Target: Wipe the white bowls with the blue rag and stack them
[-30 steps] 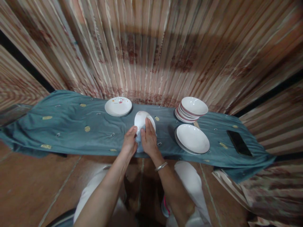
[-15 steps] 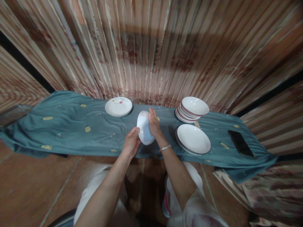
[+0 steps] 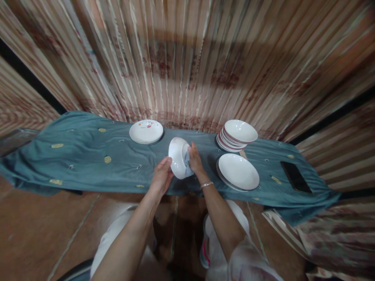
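A white bowl (image 3: 177, 159) is tipped on its side above the table's front half. My left hand (image 3: 163, 171) grips its left rim, thumb on the white surface and fingers behind. On the right, my right hand (image 3: 195, 159) has its fingers bent around what looks like a pale blue cloth (image 3: 186, 159), pressed against the bowl's right side. Part of the cloth is hidden by the hand and bowl. A silver bangle (image 3: 206, 184) circles my right wrist.
A green patterned cloth (image 3: 88, 164) covers the long table. Flower-printed plates (image 3: 145, 132) lie back left. At right stand a stack of red-rimmed bowls (image 3: 240, 131), a stack of white plates (image 3: 238, 171) and a black phone (image 3: 295, 176). A pleated curtain (image 3: 187, 58) hangs behind.
The bowl has turned so more of its outer side and base shows. My right hand has gone from flat, stretched fingers to bent ones and moved slightly right and down.
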Motion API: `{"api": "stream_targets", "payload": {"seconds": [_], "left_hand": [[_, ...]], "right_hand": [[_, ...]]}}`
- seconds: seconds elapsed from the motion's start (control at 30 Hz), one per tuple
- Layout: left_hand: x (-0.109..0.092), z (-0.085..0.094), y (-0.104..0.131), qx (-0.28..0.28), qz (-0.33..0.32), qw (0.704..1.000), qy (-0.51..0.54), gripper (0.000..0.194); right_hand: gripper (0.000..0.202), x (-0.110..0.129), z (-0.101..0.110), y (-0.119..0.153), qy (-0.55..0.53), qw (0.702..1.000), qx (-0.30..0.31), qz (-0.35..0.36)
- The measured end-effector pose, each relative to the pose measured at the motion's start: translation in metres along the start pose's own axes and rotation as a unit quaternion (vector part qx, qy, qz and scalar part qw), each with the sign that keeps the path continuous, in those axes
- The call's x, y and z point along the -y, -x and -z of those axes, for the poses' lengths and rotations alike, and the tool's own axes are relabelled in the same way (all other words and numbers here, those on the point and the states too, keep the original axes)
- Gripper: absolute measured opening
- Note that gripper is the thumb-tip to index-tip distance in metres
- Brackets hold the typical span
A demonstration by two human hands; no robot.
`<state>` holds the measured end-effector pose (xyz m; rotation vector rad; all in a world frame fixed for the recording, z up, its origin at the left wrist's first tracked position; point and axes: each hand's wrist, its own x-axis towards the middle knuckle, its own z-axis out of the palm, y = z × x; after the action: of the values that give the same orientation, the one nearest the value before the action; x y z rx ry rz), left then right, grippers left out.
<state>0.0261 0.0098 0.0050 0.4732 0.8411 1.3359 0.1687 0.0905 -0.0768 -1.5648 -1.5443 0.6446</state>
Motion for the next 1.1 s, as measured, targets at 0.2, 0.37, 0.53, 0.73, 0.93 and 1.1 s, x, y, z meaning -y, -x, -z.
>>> {"api": "stream_targets", "payload": {"seconds": [0.2, 0.37, 0.53, 0.73, 0.93, 1.1], "left_hand": [[0.0, -0.001, -0.001, 0.003, -0.003, 1.0, 0.001, 0.051], [0.001, -0.001, -0.001, 0.002, -0.008, 1.0, -0.003, 0.047], [0.002, 0.0, -0.003, 0.012, -0.015, 1.0, -0.005, 0.04], [0.002, 0.0, -0.003, 0.015, -0.019, 0.999, -0.022, 0.039], [0.003, 0.0, -0.001, 0.015, -0.021, 1.0, -0.012, 0.035], [0.007, -0.002, 0.0, 0.05, -0.025, 0.998, 0.0, 0.032]], "right_hand": [[0.067, 0.008, 0.001, 0.026, -0.025, 1.0, -0.007, -0.014], [0.063, 0.02, -0.005, 0.049, -0.024, 0.999, -0.045, -0.004], [0.061, 0.04, -0.008, 0.07, 0.011, 0.997, -0.07, 0.037], [0.061, 0.07, -0.008, 0.09, 0.044, 0.988, -0.079, 0.128], [0.06, 0.095, -0.004, 0.088, 0.087, 0.973, -0.08, 0.198], [0.053, 0.112, 0.008, 0.063, 0.109, 0.96, -0.012, 0.256]]}}
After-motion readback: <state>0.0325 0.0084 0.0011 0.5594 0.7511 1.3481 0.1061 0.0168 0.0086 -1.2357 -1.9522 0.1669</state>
